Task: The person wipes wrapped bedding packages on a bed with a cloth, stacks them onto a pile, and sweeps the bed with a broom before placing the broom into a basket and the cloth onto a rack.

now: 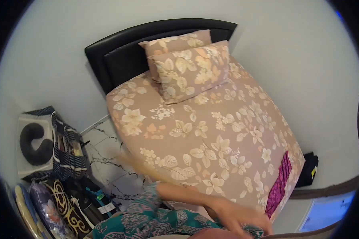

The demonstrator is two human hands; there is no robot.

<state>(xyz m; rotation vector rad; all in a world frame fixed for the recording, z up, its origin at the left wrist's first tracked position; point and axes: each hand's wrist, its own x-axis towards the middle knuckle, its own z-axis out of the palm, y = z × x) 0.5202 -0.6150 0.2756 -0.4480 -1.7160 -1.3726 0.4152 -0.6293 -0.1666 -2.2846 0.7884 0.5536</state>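
Note:
My left hand (243, 217) is at the bottom, its forearm crossing in front of my body to the right. Its thumb and fingers straddle a bit of teal patterned sleeve (253, 230) and appear closed on it, slightly smeared by motion. The other teal patterned sleeve (141, 201) covers my left upper arm. My right hand cannot be made out. A blurred tan streak (141, 166) runs over the bed's left edge; what it is I cannot tell. Ahead lies a bed with a floral sheet (195, 139), and two matching pillows (193, 71) lean at its head.
A black headboard (127, 59) stands against the wall. Purple patterned cloth (279, 185) lies along the bed's right edge, with a black bag (307, 169) beyond. To the left are a dark neck pillow (35, 144) on a striped bag (70, 153), several packed items and marbled floor tiles (103, 147).

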